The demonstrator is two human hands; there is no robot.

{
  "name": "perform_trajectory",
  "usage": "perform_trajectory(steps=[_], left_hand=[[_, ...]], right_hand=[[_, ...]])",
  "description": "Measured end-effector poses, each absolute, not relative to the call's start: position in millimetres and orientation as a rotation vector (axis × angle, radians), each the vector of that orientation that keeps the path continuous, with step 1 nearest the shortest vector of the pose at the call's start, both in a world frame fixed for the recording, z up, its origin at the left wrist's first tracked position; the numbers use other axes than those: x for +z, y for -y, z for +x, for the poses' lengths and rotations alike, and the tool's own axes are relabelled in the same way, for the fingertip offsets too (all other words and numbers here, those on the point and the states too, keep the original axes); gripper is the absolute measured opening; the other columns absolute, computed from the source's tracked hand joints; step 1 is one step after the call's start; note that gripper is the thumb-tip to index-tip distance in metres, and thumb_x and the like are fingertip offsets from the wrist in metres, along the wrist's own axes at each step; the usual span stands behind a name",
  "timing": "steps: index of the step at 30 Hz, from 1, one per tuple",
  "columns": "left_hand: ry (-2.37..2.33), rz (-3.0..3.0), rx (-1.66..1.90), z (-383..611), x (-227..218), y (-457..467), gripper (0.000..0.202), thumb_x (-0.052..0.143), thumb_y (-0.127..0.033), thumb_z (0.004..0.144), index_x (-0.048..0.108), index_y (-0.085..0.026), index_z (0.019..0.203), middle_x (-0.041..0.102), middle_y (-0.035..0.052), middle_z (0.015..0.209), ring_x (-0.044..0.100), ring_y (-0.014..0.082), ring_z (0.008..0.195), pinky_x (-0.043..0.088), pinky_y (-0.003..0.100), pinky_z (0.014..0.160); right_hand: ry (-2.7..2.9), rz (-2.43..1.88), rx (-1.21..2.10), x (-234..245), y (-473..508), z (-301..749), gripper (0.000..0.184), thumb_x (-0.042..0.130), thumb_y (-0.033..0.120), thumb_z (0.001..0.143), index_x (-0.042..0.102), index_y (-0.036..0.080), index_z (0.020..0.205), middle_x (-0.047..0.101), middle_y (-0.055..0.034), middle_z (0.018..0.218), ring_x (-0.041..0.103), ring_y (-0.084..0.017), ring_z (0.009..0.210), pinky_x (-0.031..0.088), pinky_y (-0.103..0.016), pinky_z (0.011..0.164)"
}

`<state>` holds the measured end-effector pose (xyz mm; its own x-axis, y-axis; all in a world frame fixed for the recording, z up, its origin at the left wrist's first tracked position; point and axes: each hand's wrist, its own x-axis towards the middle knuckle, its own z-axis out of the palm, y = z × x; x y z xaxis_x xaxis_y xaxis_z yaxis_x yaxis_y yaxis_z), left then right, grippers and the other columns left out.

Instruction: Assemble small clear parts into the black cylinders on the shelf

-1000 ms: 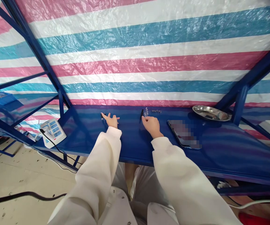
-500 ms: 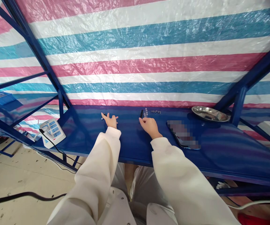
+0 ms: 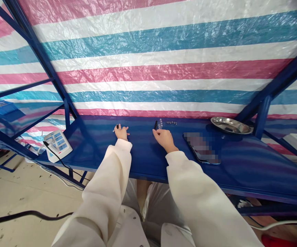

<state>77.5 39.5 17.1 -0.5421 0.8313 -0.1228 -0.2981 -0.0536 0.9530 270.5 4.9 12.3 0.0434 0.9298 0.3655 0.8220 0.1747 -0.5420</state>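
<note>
Left hand [image 3: 122, 132] palm down, fingers drawn in over small pen-like stick [image 3: 115, 128]; gripping or merely touching, cannot tell. Stick flat on blue shelf [image 3: 143, 161] at the fingertips, long axis slanting near-left to far-right. Right hand [image 3: 164, 138] loosely curled, empty, just short of vials [image 3: 160, 123].

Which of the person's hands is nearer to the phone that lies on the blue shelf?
Right. The right hand rests on the shelf just left of the phone, apart from it. The left hand lies farther left, beyond the right hand.
</note>
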Motion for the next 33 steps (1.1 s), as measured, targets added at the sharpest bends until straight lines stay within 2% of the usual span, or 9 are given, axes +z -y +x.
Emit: perform_trajectory(steps=[3,6,9,11,15,18,27,30,33], left_hand=[[-1.336,0.599,1.685,77.2,19.2,-37.2,0.035,0.055,-0.017,0.081,0.05,-0.011,0.115,0.055,0.0166,0.126,0.067,0.019,0.087,0.036,0.012,0.037],[-1.267,0.641,1.586,78.0,20.4,-35.0,0.029,0.06,-0.032,0.08,0.059,-0.009,0.096,0.067,0.0147,0.1,0.067,0.0132,0.069,0.032,0.013,0.038],[-1.155,0.77,1.434,82.0,20.0,-32.4,0.034,0.066,-0.04,0.074,0.064,-0.009,0.087,0.068,0.0066,0.072,0.053,0.0043,0.044,0.032,0.014,0.04],[-1.075,0.875,1.323,86.0,19.7,-30.1,0.035,0.07,-0.04,0.069,0.066,-0.009,0.085,0.064,0.003,0.063,0.047,0.0022,0.039,0.032,0.015,0.04],[-0.997,1.011,1.148,93.1,19.2,-26.0,0.039,0.075,-0.039,0.063,0.068,-0.009,0.087,0.068,0.0072,0.072,0.05,0.0039,0.043,0.034,0.017,0.041],[-0.978,1.068,1.091,95.8,18.4,-24.6,0.042,0.076,-0.039,0.062,0.067,-0.009,0.09,0.07,0.0109,0.081,0.052,0.0049,0.045,0.035,0.017,0.041],[-1.088,1.122,1.193,99.9,20.3,-23.3,0.037,0.071,-0.043,0.066,0.065,-0.008,0.078,0.071,0.0138,0.082,0.049,0.0043,0.039,0.031,0.017,0.035],[-1.117,1.127,1.227,99.2,19.4,-24.6,0.037,0.07,-0.045,0.066,0.066,-0.009,0.076,0.071,0.0133,0.082,0.048,0.0037,0.039,0.03,0.017,0.035],[-1.108,1.14,1.236,98.4,17.6,-25.6,0.036,0.07,-0.044,0.066,0.066,-0.009,0.077,0.071,0.0131,0.082,0.048,0.0037,0.039,0.03,0.017,0.036]], right_hand=[[1.797,-1.594,0.205,10.7,-4.7,268.9,0.046,0.04,0.042,0.083,0.034,0.02,0.044,0.044,-0.0009,0.044,0.035,-0.011,0.046,0.025,-0.026,0.052],[1.82,-1.528,0.272,11.6,-2.7,265.9,0.048,0.039,0.046,0.084,0.039,0.019,0.044,0.047,-0.001,0.046,0.041,-0.011,0.048,0.03,-0.025,0.054],[1.803,-1.46,0.43,13.7,-0.7,262.1,0.047,0.038,0.051,0.084,0.047,0.019,0.051,0.054,-0.0015,0.052,0.048,-0.013,0.054,0.035,-0.024,0.058],[1.764,-1.389,0.558,13.3,-0.9,259.4,0.045,0.037,0.053,0.085,0.053,0.019,0.061,0.057,-0.0011,0.058,0.051,-0.013,0.058,0.038,-0.024,0.061],[1.713,-1.267,0.839,6.1,-5.5,254.7,0.045,0.029,0.056,0.087,0.053,0.019,0.081,0.057,0.0016,0.063,0.049,-0.01,0.05,0.041,-0.024,0.058],[1.714,-1.232,0.92,1.1,-8.9,252.8,0.045,0.027,0.058,0.087,0.05,0.019,0.082,0.055,0.003,0.061,0.046,-0.009,0.045,0.041,-0.023,0.054],[1.741,-1.22,0.675,7.3,-6.0,254.2,0.032,0.038,0.048,0.085,0.048,0.02,0.075,0.054,0.0012,0.062,0.049,-0.012,0.056,0.04,-0.025,0.061],[1.735,-1.228,0.653,7.1,-5.9,255.2,0.026,0.043,0.044,0.083,0.051,0.02,0.082,0.057,-0.0002,0.067,0.052,-0.013,0.061,0.042,-0.026,0.063],[1.731,-1.224,0.64,7.2,-6.1,255.7,0.025,0.045,0.039,0.082,0.055,0.019,0.092,0.062,-0.004,0.081,0.054,-0.014,0.063,0.043,-0.027,0.064]])
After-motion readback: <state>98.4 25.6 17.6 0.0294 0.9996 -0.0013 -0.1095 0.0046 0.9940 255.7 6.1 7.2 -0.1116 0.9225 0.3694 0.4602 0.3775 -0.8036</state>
